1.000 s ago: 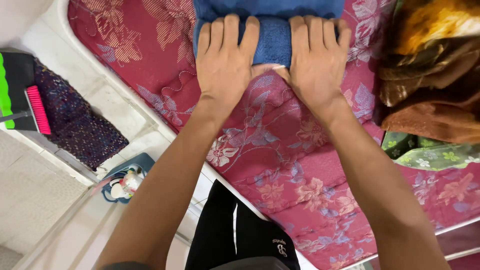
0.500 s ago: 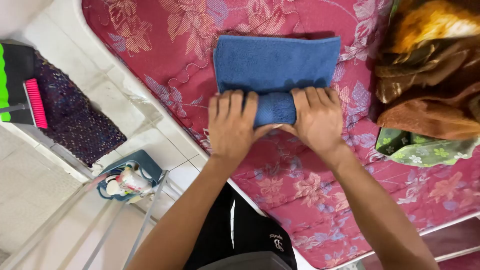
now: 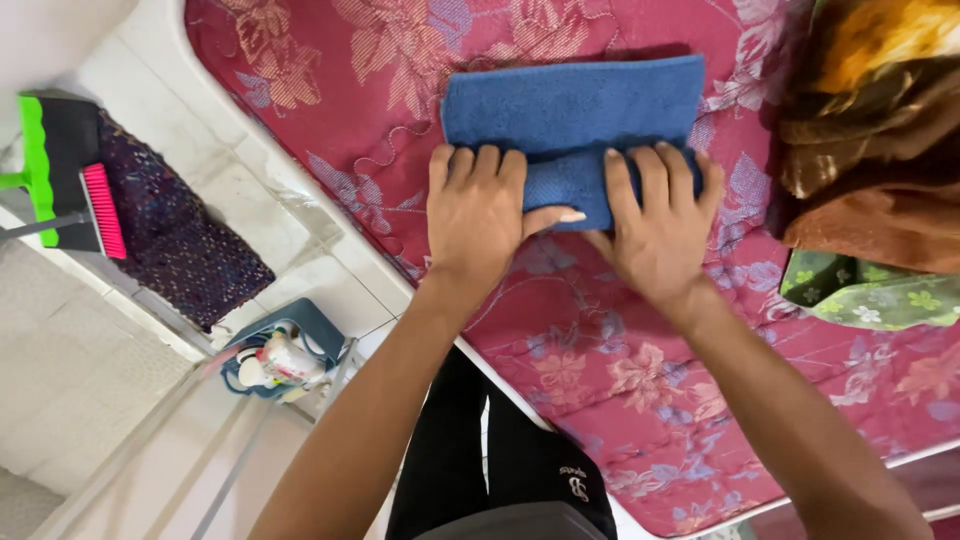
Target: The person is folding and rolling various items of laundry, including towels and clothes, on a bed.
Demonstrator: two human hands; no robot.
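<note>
At the far left a green brush [image 3: 45, 165] with pink bristles lies on a dark mat [image 3: 170, 240] on the pale tiled floor [image 3: 90, 370]. Nearer, a small blue caddy [image 3: 285, 350] holds a few bottles.

Next comes the mattress [image 3: 620, 400], red with a flower print, filling the middle and right. On it lies a blue towel [image 3: 575, 110], already folded into a narrow band running left to right.

The left hand [image 3: 480, 215] lies flat with fingers together, pressing on the towel's near left part, thumb reaching toward the middle. The right hand [image 3: 655, 225] lies just beside it, fingers spread flat over the towel's near right part. Neither hand is closed around the cloth; both rest palm-down on it, near each other but apart, the near edge of the towel under them.

By my reading, the folding is well along: the towel is compact and even, and what is left looks like smoothing or one more fold.

At the far right sits a pile of clothes [image 3: 870, 140], orange and brown, with a green flowered piece [image 3: 860, 295] below it, unfolded.
</note>
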